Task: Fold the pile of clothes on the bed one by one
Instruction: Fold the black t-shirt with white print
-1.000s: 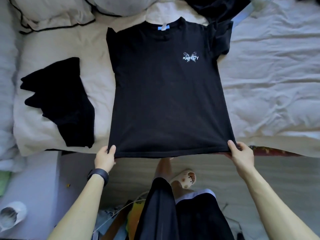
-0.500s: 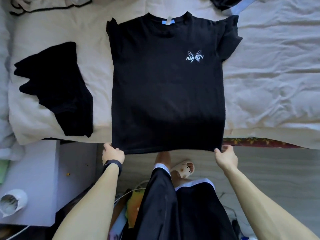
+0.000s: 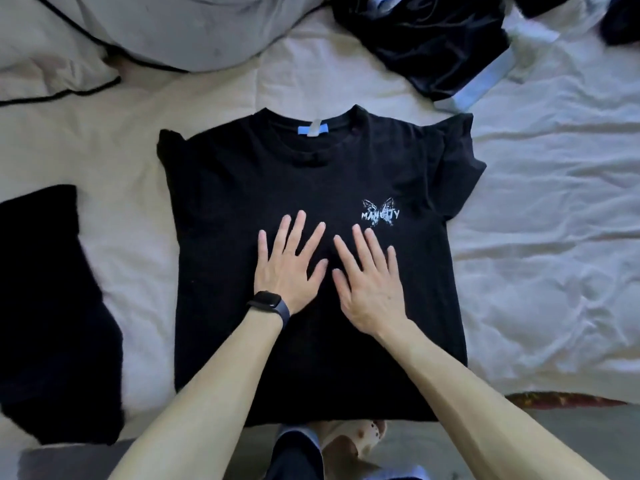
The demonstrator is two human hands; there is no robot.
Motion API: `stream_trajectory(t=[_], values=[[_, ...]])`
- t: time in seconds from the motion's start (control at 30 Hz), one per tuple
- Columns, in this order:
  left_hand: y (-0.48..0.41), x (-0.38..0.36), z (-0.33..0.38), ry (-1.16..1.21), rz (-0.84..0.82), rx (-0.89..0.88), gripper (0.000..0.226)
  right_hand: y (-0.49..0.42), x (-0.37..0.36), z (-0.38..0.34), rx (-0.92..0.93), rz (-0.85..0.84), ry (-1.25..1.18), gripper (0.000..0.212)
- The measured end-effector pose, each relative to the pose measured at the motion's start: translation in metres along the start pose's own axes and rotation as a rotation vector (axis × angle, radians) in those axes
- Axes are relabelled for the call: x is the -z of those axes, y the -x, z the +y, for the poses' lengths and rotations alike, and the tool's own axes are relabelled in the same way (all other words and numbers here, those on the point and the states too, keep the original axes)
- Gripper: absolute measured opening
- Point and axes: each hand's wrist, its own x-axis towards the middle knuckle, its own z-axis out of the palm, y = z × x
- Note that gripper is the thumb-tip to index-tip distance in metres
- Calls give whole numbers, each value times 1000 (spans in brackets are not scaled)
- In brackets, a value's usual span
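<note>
A black T-shirt (image 3: 426,289) with a small white butterfly print lies face up on the bed, collar away from me, sleeves bunched at the shoulders. My left hand (image 3: 289,265), with a dark watch on its wrist, lies flat on the shirt's middle with fingers spread. My right hand (image 3: 369,282) presses flat beside it, fingers straight, just below the print. A dark garment (image 3: 52,323) lies on the bed at the left. A heap of dark clothes with a pale blue band (image 3: 440,43) sits at the far right.
Grey and white pillows (image 3: 166,29) lie at the top left. The crumpled white sheet (image 3: 554,254) stretches to the right. The bed's edge (image 3: 568,398) runs below the shirt hem, with the floor and my slippered foot (image 3: 349,441) beyond it.
Both hands let go of the shirt's hem corners and moved up onto its middle, now flat on the cloth. The view moved closer over the bed.
</note>
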Motion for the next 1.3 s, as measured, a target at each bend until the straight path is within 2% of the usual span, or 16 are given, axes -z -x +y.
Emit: stream_trajectory(t=[0.07, 0.2, 0.27, 0.37, 0.43, 0.53, 0.6, 0.63, 0.67, 0.73, 0.83, 0.9, 1.0, 1.07, 1.2, 1.3], values=[[-16, -12, -15, -39, -11, -36, 67, -22, -7, 31, 7, -48, 102, 61], [-17, -27, -19, -8, 8, -20, 68, -32, 2, 110, -485, -82, 106, 68], [-19, -24, -18, -25, -29, -8, 69, -30, 16, 125, -590, -2, -1, 68], [-25, -15, -10, -30, -69, 5, 72, -34, 39, 139, -736, 233, -250, 64], [-42, -6, 5, -14, -80, -30, 74, -46, 59, 145, -862, 346, -540, 59], [-92, 11, 46, -11, -119, -177, 74, -79, 81, 160, -1042, 317, -998, 58], [-134, 24, 84, 6, -163, -241, 72, -103, 88, 173, -1091, 294, -1267, 69], [-156, 32, 103, 17, -188, -238, 73, -113, 92, 179, -1071, 278, -1385, 61], [-178, 40, 124, 41, -195, -220, 75, -120, 97, 182, -1043, 250, -1469, 43], [-217, 57, 165, 120, -136, -182, 81, -125, 108, 186, -1021, 143, -1552, 19], [-265, 71, 213, 207, -120, -89, 94, -118, 110, 196, -1008, -33, -1587, 20], [-291, 71, 227, 38, -224, -26, 93, -110, 107, 206, -999, -75, -1669, 24], [-317, 77, 238, -23, -389, 18, 66, -97, 106, 216, -994, -85, -1819, 19], [-323, 86, 250, 3, -476, -64, 45, -92, 104, 217, -1010, -47, -1925, 20], [-325, 105, 274, 208, -474, -151, 23, -90, 103, 218, -984, -116, -2152, 34], [-327, 104, 291, 305, -461, -184, 14, -87, 111, 223, -1060, -27, -2274, 20]])
